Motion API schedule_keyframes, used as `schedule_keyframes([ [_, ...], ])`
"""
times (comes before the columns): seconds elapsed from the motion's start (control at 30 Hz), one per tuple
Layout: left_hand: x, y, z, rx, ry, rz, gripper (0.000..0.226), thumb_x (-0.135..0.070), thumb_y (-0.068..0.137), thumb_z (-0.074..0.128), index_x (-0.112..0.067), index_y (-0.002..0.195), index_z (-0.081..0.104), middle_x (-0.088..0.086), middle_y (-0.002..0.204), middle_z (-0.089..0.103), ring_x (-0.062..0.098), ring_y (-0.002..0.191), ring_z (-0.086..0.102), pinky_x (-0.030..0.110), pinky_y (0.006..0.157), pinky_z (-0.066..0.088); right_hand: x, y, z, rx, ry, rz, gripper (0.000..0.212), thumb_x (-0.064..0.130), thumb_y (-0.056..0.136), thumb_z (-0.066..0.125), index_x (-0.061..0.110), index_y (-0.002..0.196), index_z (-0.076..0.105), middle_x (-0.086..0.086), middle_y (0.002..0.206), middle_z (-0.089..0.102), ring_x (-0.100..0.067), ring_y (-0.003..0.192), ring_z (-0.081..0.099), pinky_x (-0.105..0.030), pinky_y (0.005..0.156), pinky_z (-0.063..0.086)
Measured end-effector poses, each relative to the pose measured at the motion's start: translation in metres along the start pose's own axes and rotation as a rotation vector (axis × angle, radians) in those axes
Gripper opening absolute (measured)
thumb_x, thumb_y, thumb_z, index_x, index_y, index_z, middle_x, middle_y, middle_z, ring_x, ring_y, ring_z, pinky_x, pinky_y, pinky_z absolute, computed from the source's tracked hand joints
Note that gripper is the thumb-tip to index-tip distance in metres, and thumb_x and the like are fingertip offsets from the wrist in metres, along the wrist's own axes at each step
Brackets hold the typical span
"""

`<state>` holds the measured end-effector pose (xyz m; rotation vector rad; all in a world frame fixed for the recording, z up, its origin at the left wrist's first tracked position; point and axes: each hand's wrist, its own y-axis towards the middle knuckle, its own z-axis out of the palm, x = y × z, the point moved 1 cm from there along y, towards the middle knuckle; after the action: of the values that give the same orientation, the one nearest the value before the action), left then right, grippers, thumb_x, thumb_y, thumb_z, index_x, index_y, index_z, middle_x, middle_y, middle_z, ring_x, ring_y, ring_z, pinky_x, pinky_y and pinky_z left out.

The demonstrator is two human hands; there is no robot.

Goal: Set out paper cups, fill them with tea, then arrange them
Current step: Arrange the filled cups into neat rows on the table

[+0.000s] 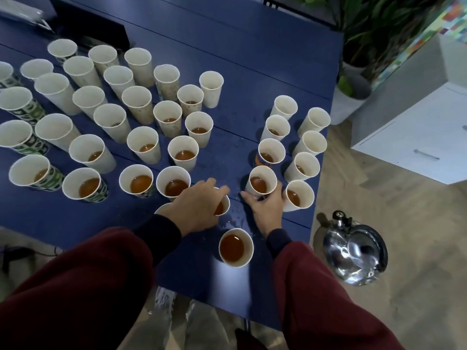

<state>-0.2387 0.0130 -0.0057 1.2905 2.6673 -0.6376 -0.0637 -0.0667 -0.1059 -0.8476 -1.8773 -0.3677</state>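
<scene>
Several white paper cups holding brown tea stand on a dark blue table (265,59). A large block of cups (141,145) fills the left and middle, and two short columns (300,150) stand near the right edge. My left hand (197,208) rests over the top of a filled cup (223,207), fingers curled on its rim. My right hand (265,210) wraps the base of the nearest cup (261,181) in the right group's inner column. One full cup (235,247) stands alone near the front edge between my arms.
A shiny metal kettle (353,253) sits on the wooden floor right of the table. A potted plant (353,94) and white cabinet (414,137) stand beyond the right edge. A dark box (88,24) lies at the table's far left. Water drops (235,218) dot the tabletop between my hands.
</scene>
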Motion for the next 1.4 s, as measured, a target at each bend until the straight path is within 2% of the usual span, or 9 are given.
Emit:
schedule_keyframes([
  [0.23,-0.003,0.004,-0.011,0.011,-0.05,-0.04,0.051,-0.042,0.091,0.068,-0.024,0.133,0.046,0.006,0.12,0.054,0.022,0.106,0.057,0.027,0.08,0.04,0.007,-0.029,-0.02,0.127,-0.044,0.12,0.068,0.025,0.084,0.082,0.013,0.141,0.046,-0.002,0.141,0.055,-0.019,0.13,0.052,-0.038,0.112,0.042],
  [0.33,-0.005,0.001,-0.026,-0.002,-0.095,-0.02,0.048,-0.042,0.089,0.069,-0.026,0.129,0.047,0.005,0.116,0.053,0.025,0.106,0.057,0.031,0.084,0.042,0.019,-0.054,-0.04,0.119,-0.064,0.229,0.051,0.029,0.089,0.077,0.014,0.133,0.056,0.002,0.124,0.063,-0.019,0.122,0.059,-0.042,0.106,0.049],
  [0.43,-0.013,-0.009,-0.045,-0.068,-0.117,0.046,0.048,-0.042,0.087,0.069,-0.027,0.128,0.049,0.006,0.114,0.054,0.028,0.106,0.057,0.038,0.088,0.048,0.044,-0.081,-0.054,0.06,-0.069,0.123,0.033,0.024,0.088,0.077,0.019,0.118,0.064,0.007,0.112,0.067,-0.01,0.111,0.064,-0.035,0.099,0.054],
  [0.6,-0.043,-0.032,-0.078,-0.167,-0.128,0.189,0.046,-0.043,0.085,0.067,-0.027,0.126,0.053,0.0,0.102,0.048,0.027,0.1,0.055,0.034,0.077,0.038,0.086,-0.119,-0.053,0.199,-0.031,-0.168,0.072,0.024,0.081,0.082,0.021,0.143,0.047,0.012,0.142,0.057,-0.004,0.133,0.05,-0.022,0.11,0.041],
  [0.73,-0.064,-0.05,-0.084,-0.201,-0.168,0.286,0.043,-0.04,0.077,0.07,-0.026,0.116,0.058,-0.005,0.095,0.048,0.021,0.093,0.051,0.032,0.075,0.039,0.102,-0.139,-0.048,0.004,0.097,-0.25,0.057,0.013,0.079,0.086,0.016,0.126,0.054,0.011,0.117,0.068,-0.011,0.111,0.065,-0.027,0.092,0.052],
  [0.83,-0.073,-0.06,-0.075,-0.175,-0.211,0.321,0.052,-0.052,0.073,0.071,-0.029,0.116,0.052,-0.004,0.105,0.055,0.023,0.1,0.056,0.036,0.078,0.045,0.098,-0.145,-0.053,-0.11,0.076,-0.267,0.047,0.011,0.077,0.086,0.019,0.114,0.059,0.009,0.103,0.071,-0.01,0.095,0.068,-0.028,0.08,0.054],
  [0.97,-0.07,-0.07,-0.052,-0.175,-0.353,0.292,0.081,-0.073,0.069,0.07,-0.036,0.135,0.039,-0.005,0.129,0.052,0.022,0.116,0.055,0.044,0.091,0.05,0.073,-0.15,-0.065,-0.212,0.132,-0.186,0.044,0.02,0.077,0.086,0.017,0.112,0.061,0.011,0.097,0.071,0.002,0.089,0.066,-0.016,0.077,0.048],
  [1.17,-0.057,-0.063,0.017,0.076,-0.203,0.125,0.119,-0.066,0.071,0.077,-0.023,0.157,0.007,0.006,0.155,0.027,0.028,0.139,0.038,0.047,0.103,0.042,0.019,-0.134,-0.089,-0.258,0.074,-0.059,0.041,0.018,0.079,0.088,0.021,0.109,0.06,0.01,0.098,0.069,-0.004,0.088,0.065,-0.023,0.08,0.052],
  [1.4,-0.063,-0.054,0.06,-0.018,-0.18,0.007,0.091,-0.053,0.08,0.076,-0.023,0.152,0.027,0.005,0.143,0.043,0.026,0.125,0.05,0.041,0.096,0.051,-0.023,-0.11,-0.091,-0.197,0.019,0.042,0.046,0.03,0.074,0.09,0.025,0.11,0.061,0.009,0.101,0.071,-0.008,0.093,0.067,-0.032,0.084,0.055],
])
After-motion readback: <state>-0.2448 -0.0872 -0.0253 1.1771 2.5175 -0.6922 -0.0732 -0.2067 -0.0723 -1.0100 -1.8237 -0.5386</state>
